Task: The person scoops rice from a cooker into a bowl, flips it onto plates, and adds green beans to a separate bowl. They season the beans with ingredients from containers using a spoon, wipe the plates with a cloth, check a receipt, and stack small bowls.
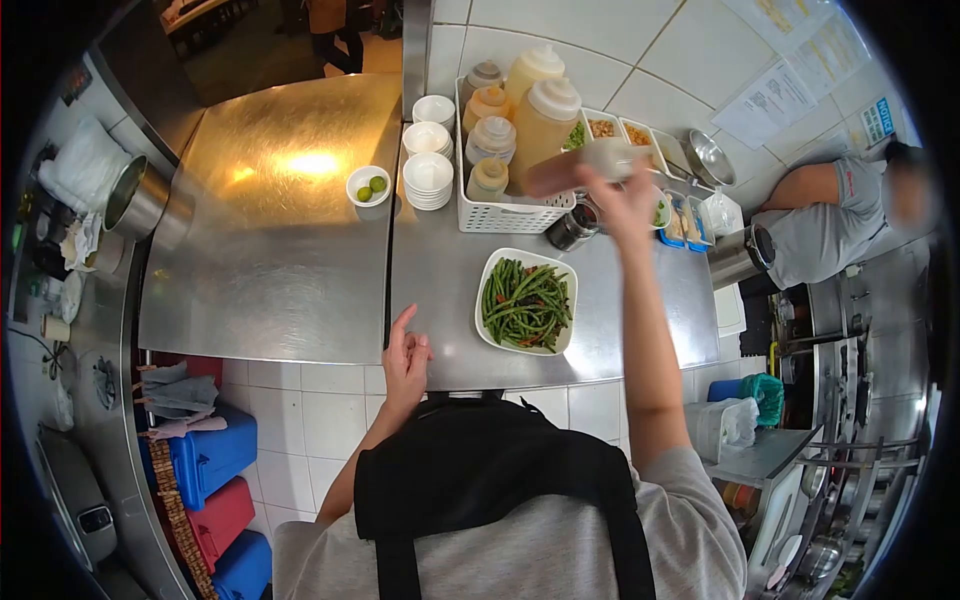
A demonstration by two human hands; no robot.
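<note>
A white square dish (484, 322) of cooked green beans (526, 305) stands on the steel counter in front of me. Raised over the right end of the white basket, my right hand (622, 200) grips a bottle (558, 174) with reddish-brown contents and a pale cap; the bottle is tilted sideways and blurred. Below it a dark glass jar (572, 229) stands beside the basket. My left hand (405, 355) is at the counter's front edge, left of the dish, with fingers apart and nothing in it.
The white basket (510, 216) holds several squeeze bottles. Stacked white bowls (429, 180) and a bowl with limes (369, 186) are left of it. Topping containers, a metal bowl (709, 158) and a metal pot (735, 258) stand right. Another person (850, 215) is at far right.
</note>
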